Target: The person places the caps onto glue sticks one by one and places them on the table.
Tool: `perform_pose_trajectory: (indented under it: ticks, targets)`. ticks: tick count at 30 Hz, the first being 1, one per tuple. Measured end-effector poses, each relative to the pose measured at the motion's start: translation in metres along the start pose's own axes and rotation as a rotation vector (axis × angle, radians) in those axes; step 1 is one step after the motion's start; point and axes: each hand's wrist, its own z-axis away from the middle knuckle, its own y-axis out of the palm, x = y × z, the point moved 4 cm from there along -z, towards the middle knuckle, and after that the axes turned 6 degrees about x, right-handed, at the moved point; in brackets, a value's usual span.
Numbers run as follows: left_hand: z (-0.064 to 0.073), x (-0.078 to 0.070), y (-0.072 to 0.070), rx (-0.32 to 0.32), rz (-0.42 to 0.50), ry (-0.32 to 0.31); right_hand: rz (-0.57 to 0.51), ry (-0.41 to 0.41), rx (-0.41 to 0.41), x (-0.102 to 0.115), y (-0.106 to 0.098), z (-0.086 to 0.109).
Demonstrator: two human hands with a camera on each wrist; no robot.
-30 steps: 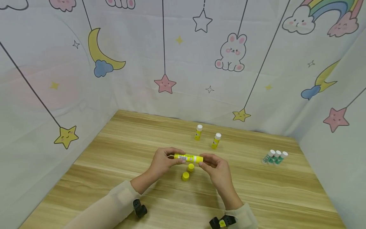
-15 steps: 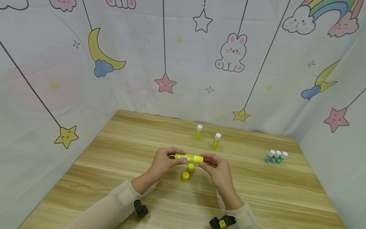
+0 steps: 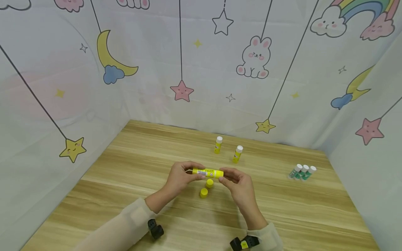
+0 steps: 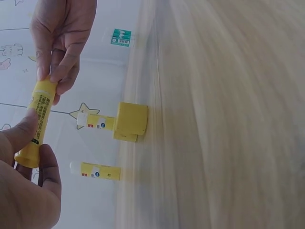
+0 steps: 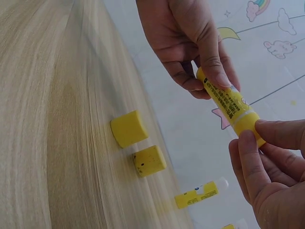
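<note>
A yellow glue stick (image 3: 207,173) is held level above the table, with its yellow cap (image 5: 247,128) on the right end. My left hand (image 3: 180,177) grips the body near the other end between thumb and fingers. At the cap, my right hand (image 3: 241,186) pinches with thumb and fingertips. Printed label text shows along the barrel in both wrist views, and a thin pale line lies where cap and body meet. Below the hands, two loose yellow caps (image 3: 203,193) stand on the wooden table (image 3: 157,146), one slightly behind the other.
Two yellow glue sticks with white tops (image 3: 218,145) stand upright farther back. To the right, three green-and-white glue sticks (image 3: 302,172) are grouped closely. A white printed curtain (image 3: 150,69) encloses the table's back and sides.
The white band between the glue stick's body and its yellow cap has narrowed to a thin line. The left hand has shifted very slightly right; the right hand stays put.
</note>
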Motion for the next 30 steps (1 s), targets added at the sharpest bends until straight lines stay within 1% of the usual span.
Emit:
perform_pose_trajectory:
  ticks: [4, 9, 14, 22, 27, 30]
  targets:
    - [0.000, 0.000, 0.000, 0.002, 0.008, -0.002, 0.008, 0.000, -0.004, 0.000, 0.000, 0.000]
    - [0.000, -0.003, -0.002, -0.015, 0.004, -0.014, 0.034, -0.019, -0.015, 0.002, 0.001, -0.001]
    - [0.000, -0.004, -0.001, -0.022, -0.006, -0.024, 0.019, -0.019, -0.030, 0.005, 0.001, -0.002]
    - [0.001, -0.011, 0.004, -0.019, -0.063, -0.024, 0.002, 0.002, -0.075, 0.004, 0.001, 0.000]
    - [0.001, -0.012, 0.005, -0.028, -0.102, -0.020, -0.006, 0.014, -0.102, 0.002, 0.002, 0.000]
    - [0.001, -0.012, 0.005, -0.028, -0.124, -0.014, 0.010, 0.020, -0.116, 0.000, 0.003, -0.001]
